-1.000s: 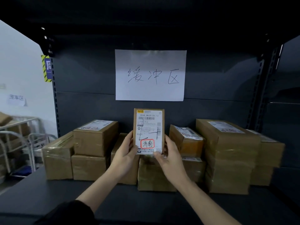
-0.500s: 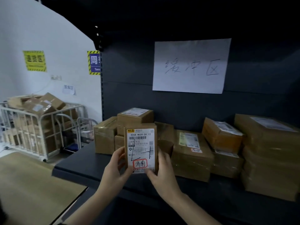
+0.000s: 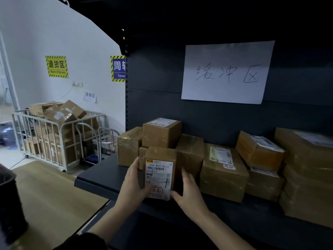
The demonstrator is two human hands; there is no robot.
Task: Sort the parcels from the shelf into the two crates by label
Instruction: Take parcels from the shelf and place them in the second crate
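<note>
Gripping with left hand (image 3: 133, 183) and right hand (image 3: 189, 193), 1 on each side of small parcel (image 3: 159, 159), fingers wrapping behind it. Pinching its lower half: left thumb lying over bottom-left corner of label (image 3: 158, 177), right thumb touching bottom-right corner. Holding it upright, label facing camera, red-circled handwriting sitting at label's bottom. Positioning it over front edge of dark shelf (image 3: 100, 175), just in front of stacked boxes; unclear whether touching shelf surface. Sitting behind it: 1 box (image 3: 161, 134) stacked on others at left, 1 larger box (image 3: 223, 170) with red-marked label at right, further stacks (image 3: 261, 154) running to right edge. Hanging on shelf's back panel: white paper sheet (image 3: 227, 73) with 3 handwritten characters. Standing well apart at left: white cage trolley (image 3: 45, 138) piled with boxes, wooden table (image 3: 54, 195) near shelf's corner. Showing on wall: yellow sign (image 3: 56, 66), blue sign (image 3: 118, 68) partly hidden by shelf upright. Wearing dark sleeve (image 3: 81, 240) on left arm, right forearm bare.
</note>
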